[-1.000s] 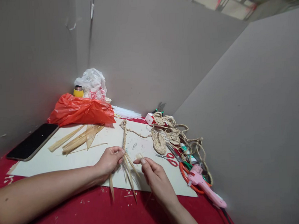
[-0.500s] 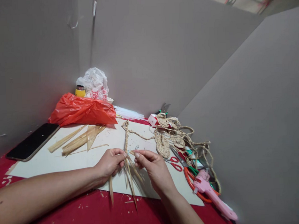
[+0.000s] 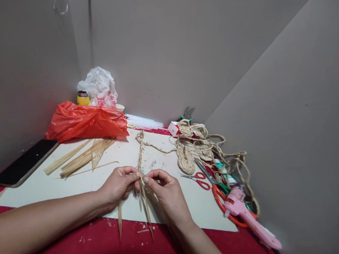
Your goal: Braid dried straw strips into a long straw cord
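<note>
A narrow, knobbly braid of straw-coloured fibre lies on the white board, flat pointed strips trailing from its near end. There the left hand pinches it between thumb and forefinger; the right hand, just beside, pinches fibre likewise.

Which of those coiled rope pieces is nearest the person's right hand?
The front-left coil, on the white board beside the red-handled scissors; the other coils lie farther from the right hand.

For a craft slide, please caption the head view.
Left hand and right hand pinch tan fibre strands at the end of a thin tan braid over a flat white board.
</note>
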